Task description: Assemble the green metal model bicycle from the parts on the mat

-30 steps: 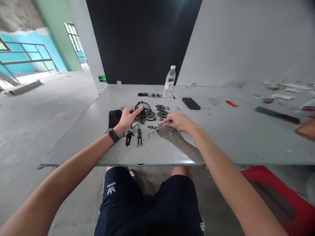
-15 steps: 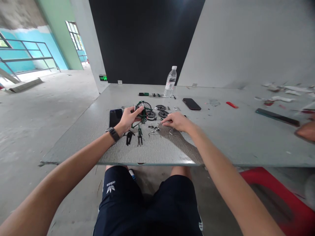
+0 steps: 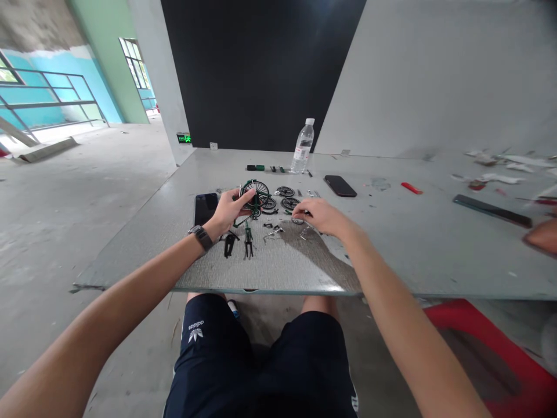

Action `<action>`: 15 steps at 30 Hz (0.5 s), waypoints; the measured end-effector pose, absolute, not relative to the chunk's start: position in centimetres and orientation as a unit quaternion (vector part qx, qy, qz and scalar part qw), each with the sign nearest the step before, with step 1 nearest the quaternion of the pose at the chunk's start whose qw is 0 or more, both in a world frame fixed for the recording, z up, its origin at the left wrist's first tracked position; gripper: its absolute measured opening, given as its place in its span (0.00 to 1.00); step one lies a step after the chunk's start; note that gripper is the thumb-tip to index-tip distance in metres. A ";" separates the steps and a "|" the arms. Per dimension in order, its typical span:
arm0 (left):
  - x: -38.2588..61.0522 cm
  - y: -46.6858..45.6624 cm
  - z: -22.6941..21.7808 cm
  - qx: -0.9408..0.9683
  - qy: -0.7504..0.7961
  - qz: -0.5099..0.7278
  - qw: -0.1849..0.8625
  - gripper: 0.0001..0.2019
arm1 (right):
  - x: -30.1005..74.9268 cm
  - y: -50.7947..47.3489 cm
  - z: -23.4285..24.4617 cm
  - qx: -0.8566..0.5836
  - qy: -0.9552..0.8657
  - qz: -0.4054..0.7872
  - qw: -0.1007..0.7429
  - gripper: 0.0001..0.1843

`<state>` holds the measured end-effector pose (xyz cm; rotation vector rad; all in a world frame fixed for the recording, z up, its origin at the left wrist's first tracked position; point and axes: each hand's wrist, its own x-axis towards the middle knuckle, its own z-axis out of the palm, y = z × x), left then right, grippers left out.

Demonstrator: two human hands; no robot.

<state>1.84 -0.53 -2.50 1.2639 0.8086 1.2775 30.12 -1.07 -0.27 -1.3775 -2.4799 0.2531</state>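
Observation:
My left hand (image 3: 230, 210) is closed around a dark green model bicycle frame (image 3: 256, 213), with a black spoked wheel (image 3: 260, 193) on it, held above the table. My right hand (image 3: 317, 215) is pinched low over the tabletop, its fingertips at a small round silver part (image 3: 297, 220); the fingers partly hide it. Loose black wheels (image 3: 285, 191) lie just beyond the hands. On the near side are a green and black fork piece (image 3: 248, 244), a black bracket-like part (image 3: 228, 246) and small silver pieces (image 3: 274, 233).
A phone (image 3: 205, 208) lies by my left wrist, another phone (image 3: 340, 186) farther right. Behind the parts stands a water bottle (image 3: 303, 146). A red object (image 3: 411, 188), a long dark bar (image 3: 491, 210) and another person's hand (image 3: 542, 239) are at the right.
My right hand's fingers have drawn together and down, and a round silver part now shows at the fingertips. My left hand keeps its hold on the model bicycle frame.

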 end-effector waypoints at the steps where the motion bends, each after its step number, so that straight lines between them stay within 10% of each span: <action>1: 1.8 -0.5 -2.5 0.535 0.340 0.538 0.556 0.16 | 30.1 -1.0 -0.3 -0.477 -0.864 0.085 0.140 0.12; 15: 1.8 -0.7 -2.4 0.538 0.344 0.541 0.547 0.16 | 29.3 -1.1 -0.3 -0.476 -0.871 0.088 0.084 0.14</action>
